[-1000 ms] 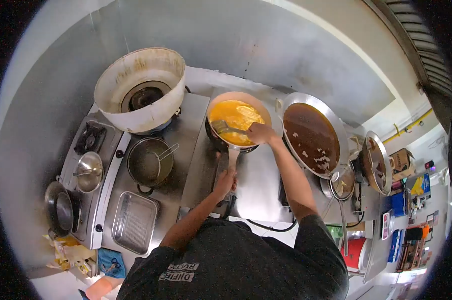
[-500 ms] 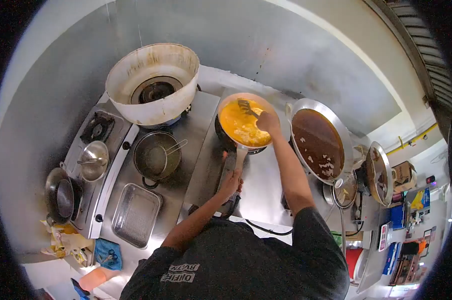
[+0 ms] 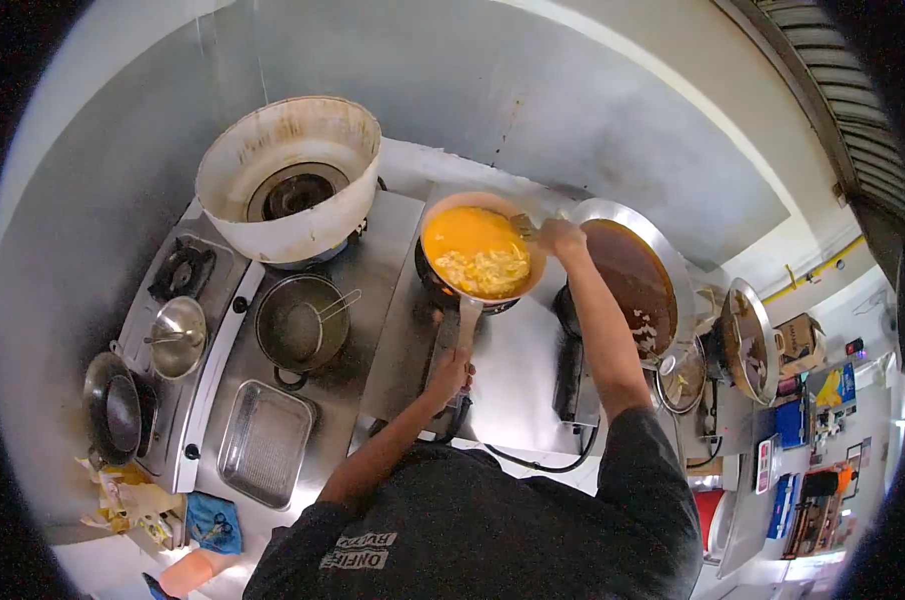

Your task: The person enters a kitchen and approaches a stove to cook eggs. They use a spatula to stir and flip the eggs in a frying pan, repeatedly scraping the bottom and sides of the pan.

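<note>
My left hand [image 3: 453,376] is wrapped around the handle [image 3: 469,325] of a frying pan [image 3: 539,268], which sits over a burner. In the pan, bright yellow beaten egg [image 3: 470,230] is runny on the far side, and paler set curds [image 3: 483,272] gather on the near side. At the pan's right edge, my right hand [image 3: 563,240] closes around a slotted spatula [image 3: 524,227]. Its head is by the inner right rim, and its handle is largely hidden by my fingers.
A wide pan of dark brown liquid [image 3: 623,265] stands close to my right arm. On the left are a tall white burner guard [image 3: 308,228], a dark pot with a strainer [image 3: 298,340], a wire-mesh tray [image 3: 265,445] and a small stove [image 3: 185,400]. A black hose [image 3: 543,466] runs along the front.
The spatula has moved from the pan's middle to its right rim with my right hand. More pale curds show on the near side. My left hand keeps its hold on the handle.
</note>
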